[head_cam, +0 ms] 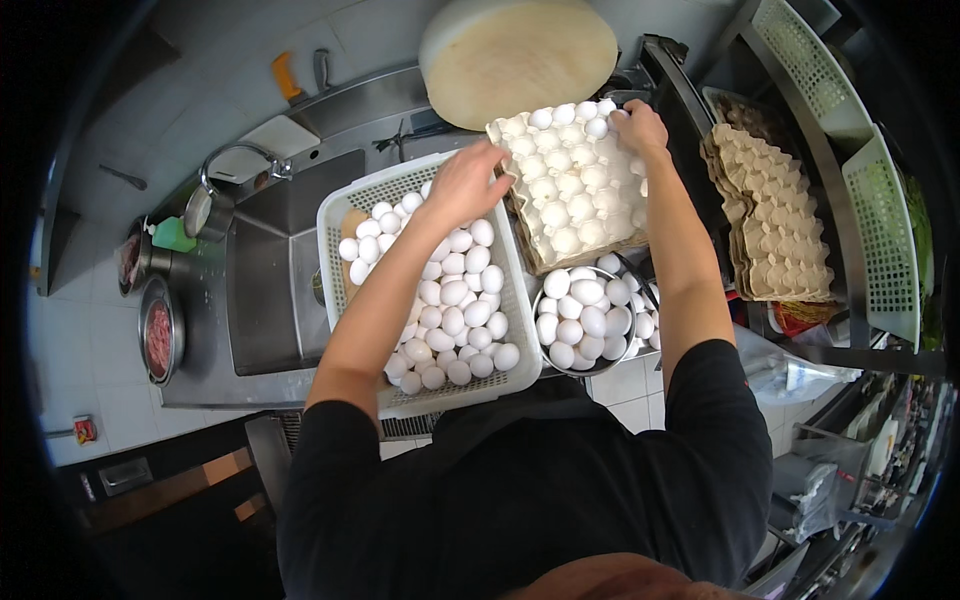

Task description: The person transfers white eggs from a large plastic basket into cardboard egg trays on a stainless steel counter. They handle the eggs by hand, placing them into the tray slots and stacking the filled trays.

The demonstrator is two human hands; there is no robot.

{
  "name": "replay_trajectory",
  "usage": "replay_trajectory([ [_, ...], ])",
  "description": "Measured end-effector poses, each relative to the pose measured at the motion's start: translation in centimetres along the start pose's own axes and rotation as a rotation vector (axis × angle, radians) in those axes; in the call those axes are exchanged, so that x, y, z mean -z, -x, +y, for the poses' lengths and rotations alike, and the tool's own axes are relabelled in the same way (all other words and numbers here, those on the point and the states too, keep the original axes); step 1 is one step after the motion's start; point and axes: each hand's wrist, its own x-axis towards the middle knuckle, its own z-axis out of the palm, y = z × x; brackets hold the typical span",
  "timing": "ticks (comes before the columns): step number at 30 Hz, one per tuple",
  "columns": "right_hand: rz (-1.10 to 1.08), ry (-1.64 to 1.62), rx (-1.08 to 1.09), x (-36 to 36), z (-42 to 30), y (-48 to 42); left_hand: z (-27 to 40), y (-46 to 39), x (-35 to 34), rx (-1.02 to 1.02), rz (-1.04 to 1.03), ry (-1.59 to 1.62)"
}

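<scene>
My left hand [469,180] is at the left edge of a stack of pulp egg trays [574,187], thumb and fingers spread. Whether it grips the edge cannot be told. At the stack's far right corner, the fingers of my right hand [643,127] are around a white egg [619,117], partly hidden by them. A few more white eggs [563,115] sit in the top tray's far cups; the nearer cups hold none. Below my left forearm is a white plastic basket [531,330] with many loose eggs [453,321]. A metal bowl heaped with eggs [585,315] stands just this side of the trays.
Left of the basket is a steel sink [274,300] with a faucet [281,169]. A bowl of raw meat [159,337] stands on the far left. A round chopping block [521,60] leans behind the trays. More pulp trays [776,217] are stacked at right, beside perforated baskets [885,240].
</scene>
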Motion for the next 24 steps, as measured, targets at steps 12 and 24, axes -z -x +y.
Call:
replay_trajectory([
  [12,-0.109,0.05,0.286,0.1,-2.0,2.2,-4.3,-14.0,-9.3,0.15,-0.105,-0.168],
  [24,-0.028,-0.007,0.203,-1.2,-1.4,2.1,-2.2,-18.1,-9.1,0.51,-0.087,0.321],
])
